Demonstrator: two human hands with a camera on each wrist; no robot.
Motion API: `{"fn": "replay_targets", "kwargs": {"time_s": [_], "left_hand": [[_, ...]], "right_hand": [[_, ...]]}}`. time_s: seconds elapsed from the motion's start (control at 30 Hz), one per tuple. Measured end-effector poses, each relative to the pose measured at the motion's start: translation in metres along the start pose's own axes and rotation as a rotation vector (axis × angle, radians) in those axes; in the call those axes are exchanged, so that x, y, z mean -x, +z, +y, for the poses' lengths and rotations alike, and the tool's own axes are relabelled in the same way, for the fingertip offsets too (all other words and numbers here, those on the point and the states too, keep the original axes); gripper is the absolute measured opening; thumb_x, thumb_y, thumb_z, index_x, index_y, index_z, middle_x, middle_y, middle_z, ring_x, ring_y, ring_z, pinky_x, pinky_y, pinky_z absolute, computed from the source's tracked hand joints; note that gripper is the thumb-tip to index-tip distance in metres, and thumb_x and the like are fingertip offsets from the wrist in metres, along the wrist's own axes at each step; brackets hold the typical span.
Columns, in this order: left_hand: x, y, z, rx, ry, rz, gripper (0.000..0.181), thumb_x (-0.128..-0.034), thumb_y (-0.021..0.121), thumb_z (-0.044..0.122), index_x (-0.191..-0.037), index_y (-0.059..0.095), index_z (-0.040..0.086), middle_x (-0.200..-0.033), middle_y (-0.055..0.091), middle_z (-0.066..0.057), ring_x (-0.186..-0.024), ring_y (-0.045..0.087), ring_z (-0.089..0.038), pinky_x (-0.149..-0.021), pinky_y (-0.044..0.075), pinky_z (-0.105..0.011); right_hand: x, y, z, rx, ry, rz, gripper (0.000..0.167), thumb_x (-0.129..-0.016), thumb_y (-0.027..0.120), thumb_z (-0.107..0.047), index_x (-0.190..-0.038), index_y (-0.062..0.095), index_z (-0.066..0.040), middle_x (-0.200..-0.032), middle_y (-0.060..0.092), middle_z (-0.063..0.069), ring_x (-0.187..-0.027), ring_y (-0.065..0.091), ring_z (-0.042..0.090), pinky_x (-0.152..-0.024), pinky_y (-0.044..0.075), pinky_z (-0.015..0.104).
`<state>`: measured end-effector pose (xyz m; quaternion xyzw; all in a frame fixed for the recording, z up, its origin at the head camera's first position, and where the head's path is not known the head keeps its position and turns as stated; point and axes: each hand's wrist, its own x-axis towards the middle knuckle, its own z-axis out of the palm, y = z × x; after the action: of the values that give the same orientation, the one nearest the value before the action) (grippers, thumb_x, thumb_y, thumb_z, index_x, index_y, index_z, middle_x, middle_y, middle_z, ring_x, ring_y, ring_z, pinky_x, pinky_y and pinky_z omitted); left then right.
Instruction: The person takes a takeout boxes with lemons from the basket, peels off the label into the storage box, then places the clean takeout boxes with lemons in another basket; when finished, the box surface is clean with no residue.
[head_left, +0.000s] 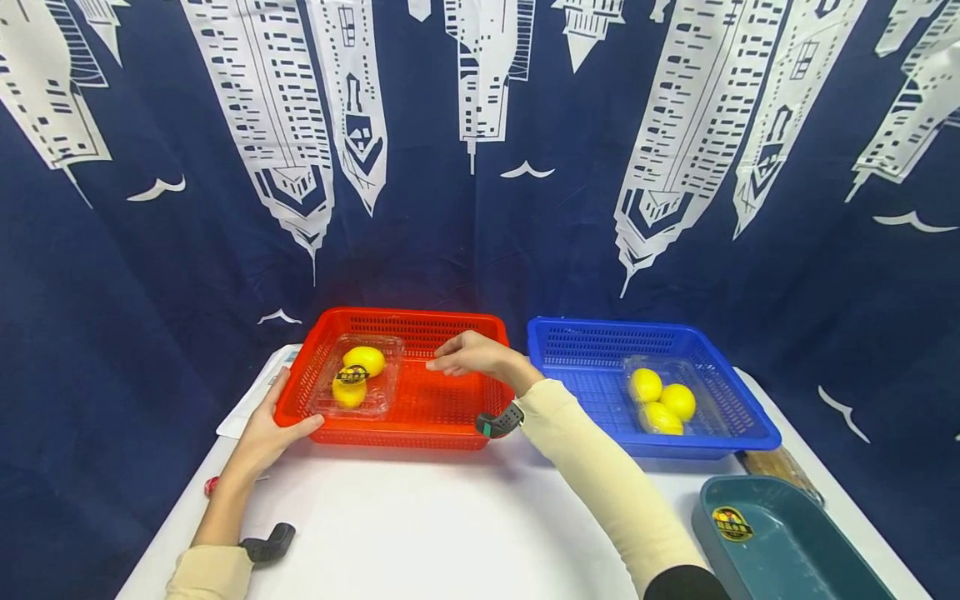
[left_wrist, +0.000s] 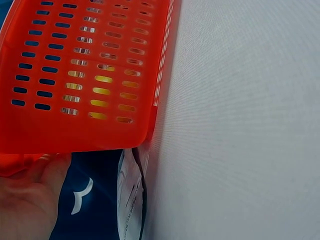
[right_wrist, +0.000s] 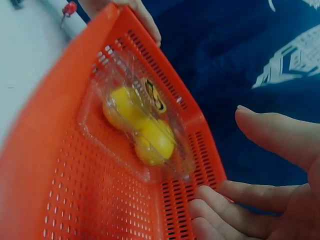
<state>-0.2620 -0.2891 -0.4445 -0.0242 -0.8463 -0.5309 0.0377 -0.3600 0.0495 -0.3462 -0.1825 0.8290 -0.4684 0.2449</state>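
Note:
The left hand (head_left: 262,433) is at the near left corner of the red basket (head_left: 420,435), thumb and fingers on its rim. In the left wrist view that hand (left_wrist: 30,200) lies against the basket's end (left_wrist: 75,135). A clear plastic box (head_left: 386,392) with yellow lemons (head_left: 364,360) and a dark label sits in the basket's left part. The right hand (head_left: 476,354) hovers over the basket's right part, holding nothing, fingers loosely bent. In the right wrist view its thumb and fingers (right_wrist: 270,200) are spread apart, beside the box of lemons (right_wrist: 155,142).
To the right stands a blue basket (head_left: 600,333) with another clear box of lemons (head_left: 678,402). A teal tray (head_left: 795,542) with a round label is at the near right, beside a brown object (head_left: 780,467). White papers (head_left: 258,392) lie behind the left hand; a small red item (head_left: 211,486) is near its forearm.

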Motion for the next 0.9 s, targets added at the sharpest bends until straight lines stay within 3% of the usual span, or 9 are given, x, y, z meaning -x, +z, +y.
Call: {"fn": "replay_targets", "kwargs": {"time_s": [0.17,0.37,0.5,0.73,0.9], "left_hand": [[-0.001,0.000,0.000,0.011,0.012,0.000,0.103,-0.0869,0.072,0.024,-0.157,-0.002,0.011,-0.164,0.009,-0.017,-0.142,0.032,-0.039,-0.094,0.034,0.001],[-0.002,0.001,-0.002,-0.005,0.000,0.004,0.103,-0.0868,0.072,0.024,-0.157,-0.002,0.013,-0.164,0.009,-0.016,-0.143,0.032,-0.038,-0.094,0.034,0.001],[-0.001,-0.001,-0.001,-0.010,-0.005,0.007,0.103,-0.0868,0.072,0.025,-0.157,-0.003,0.013,-0.165,0.008,-0.015,-0.144,0.031,-0.038,-0.094,0.032,0.002],[0.000,-0.002,-0.001,-0.009,-0.011,0.012,0.104,-0.0866,0.072,0.024,-0.157,-0.004,0.015,-0.165,0.007,-0.014,-0.143,0.031,-0.037,-0.093,0.032,0.004],[-0.001,-0.001,-0.003,-0.007,-0.005,0.006,0.104,-0.0866,0.072,0.023,-0.157,-0.004,0.014,-0.165,0.006,-0.014,-0.144,0.030,-0.038,-0.093,0.031,0.004]], "right_hand": [[-0.017,0.001,0.004,-0.048,0.023,-0.001,0.053,-0.089,0.069,-0.022,-0.131,0.055,0.007,-0.133,0.060,0.021,-0.106,0.064,0.031,-0.106,0.048,0.043],[-0.032,0.003,0.004,-0.097,0.048,-0.013,0.052,-0.090,0.068,-0.022,-0.131,0.055,0.008,-0.136,0.058,0.021,-0.119,0.060,0.035,-0.107,0.047,0.041],[-0.041,0.006,0.004,-0.133,0.060,-0.013,0.052,-0.090,0.069,-0.021,-0.130,0.055,0.009,-0.137,0.057,0.021,-0.127,0.055,0.039,-0.111,0.042,0.047],[-0.052,0.022,0.008,-0.095,0.057,-0.048,0.048,-0.091,0.067,-0.023,-0.126,0.059,0.009,-0.133,0.059,0.025,-0.123,0.059,0.036,-0.108,0.046,0.044],[-0.057,0.036,0.009,-0.108,0.083,0.005,0.042,-0.088,0.071,-0.022,-0.113,0.063,0.011,-0.108,0.070,0.019,-0.104,0.067,0.029,-0.100,0.053,0.039]]}}
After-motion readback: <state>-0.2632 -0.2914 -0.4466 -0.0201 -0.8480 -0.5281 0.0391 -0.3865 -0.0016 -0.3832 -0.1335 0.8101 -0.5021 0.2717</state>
